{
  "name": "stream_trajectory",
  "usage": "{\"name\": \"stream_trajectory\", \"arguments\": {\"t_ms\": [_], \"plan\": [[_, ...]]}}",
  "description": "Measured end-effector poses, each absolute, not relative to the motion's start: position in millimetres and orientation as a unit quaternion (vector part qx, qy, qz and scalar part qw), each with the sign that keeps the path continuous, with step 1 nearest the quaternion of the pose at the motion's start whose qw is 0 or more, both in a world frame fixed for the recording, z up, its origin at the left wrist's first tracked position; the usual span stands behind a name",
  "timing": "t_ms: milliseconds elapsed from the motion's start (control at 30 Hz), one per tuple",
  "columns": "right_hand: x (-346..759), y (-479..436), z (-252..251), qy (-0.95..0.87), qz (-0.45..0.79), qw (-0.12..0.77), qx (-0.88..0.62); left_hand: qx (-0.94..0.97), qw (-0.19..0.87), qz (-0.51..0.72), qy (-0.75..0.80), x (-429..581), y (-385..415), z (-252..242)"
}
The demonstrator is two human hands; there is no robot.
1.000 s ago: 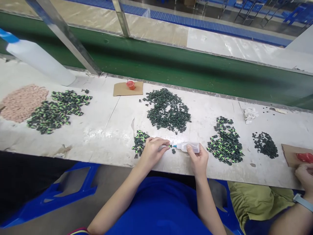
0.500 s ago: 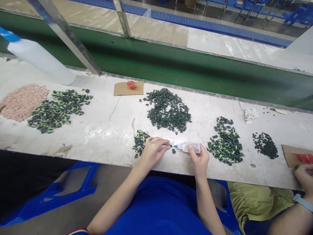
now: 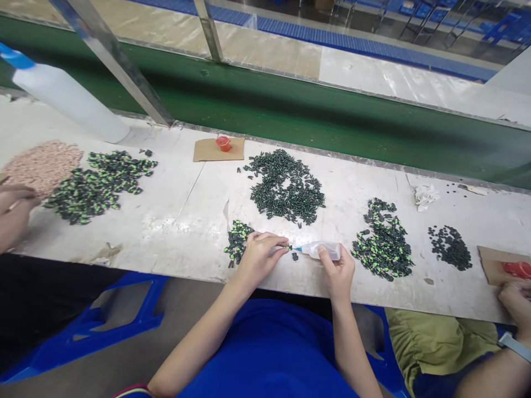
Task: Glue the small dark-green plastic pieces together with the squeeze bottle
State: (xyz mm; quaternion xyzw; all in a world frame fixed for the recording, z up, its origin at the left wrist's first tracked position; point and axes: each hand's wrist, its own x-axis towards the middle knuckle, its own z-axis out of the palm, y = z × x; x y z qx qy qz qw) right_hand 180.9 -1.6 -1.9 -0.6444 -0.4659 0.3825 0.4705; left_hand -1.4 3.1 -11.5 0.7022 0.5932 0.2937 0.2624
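Note:
My right hand [image 3: 338, 262] is closed around a small clear squeeze bottle [image 3: 317, 249] with a blue nozzle, tipped sideways to the left. Between the fingertips of my left hand [image 3: 261, 255] is a small black-and-green part [image 3: 289, 247], and the nozzle tip meets or nearly meets it. One loose black piece [image 3: 295, 256] lies on the table just below the nozzle. Beside my left hand sits a small pile of black-and-green parts [image 3: 237, 240], partly covered by that hand. Farther back is a larger heap of dark green pieces [image 3: 286, 188].
More black-and-green parts [image 3: 385, 243] lie right, near black bits [image 3: 450, 247] and crumpled tissue [image 3: 425, 195]. A red cup [image 3: 223, 143] stands on cardboard [image 3: 203, 150]. At left are a large white bottle [image 3: 70, 99] and pink pieces [image 3: 45, 166]. Co-workers' hands [image 3: 14, 215] reach in at both sides.
A co-worker's hand has come in at the left edge, by the pink pieces. My own hands, the bottle and the held part stay almost where they were.

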Motion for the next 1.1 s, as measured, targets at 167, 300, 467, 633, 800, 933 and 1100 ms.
{"name": "stream_trajectory", "arguments": {"t_ms": [167, 300, 467, 633, 800, 933, 1100], "plan": [[181.8, -1.6, -2.5, -0.468, 0.377, 0.479, -0.639, 0.702, 0.263, 0.295, 0.593, -1.7, 3.3, -11.7], [182.0, -1.4, -4.0, -0.467, 0.383, 0.476, -0.639, 0.702, 0.265, 0.294, 0.592, -1.6, 3.3, -11.5], [181.1, -1.9, -5.3, -0.468, 0.38, 0.468, -0.646, 0.702, 0.265, 0.292, 0.594, -1.6, 2.9, -11.4], [186.0, -2.6, -6.4, -0.456, 0.374, 0.507, -0.629, 0.705, 0.263, 0.29, 0.592, -1.6, 1.7, -12.1], [196.6, 4.7, -3.3, -0.437, 0.373, 0.556, -0.601, 0.72, 0.237, 0.291, 0.584, -2.9, 1.7, -13.6], [203.2, 22.4, -1.5, -0.457, 0.407, 0.538, -0.58, 0.724, 0.221, 0.308, 0.577, -1.9, 1.8, -16.5], [210.9, 31.4, 2.6, -0.495, 0.333, 0.484, -0.64, 0.72, 0.228, 0.325, 0.569, 0.4, 1.1, -18.1]]}}
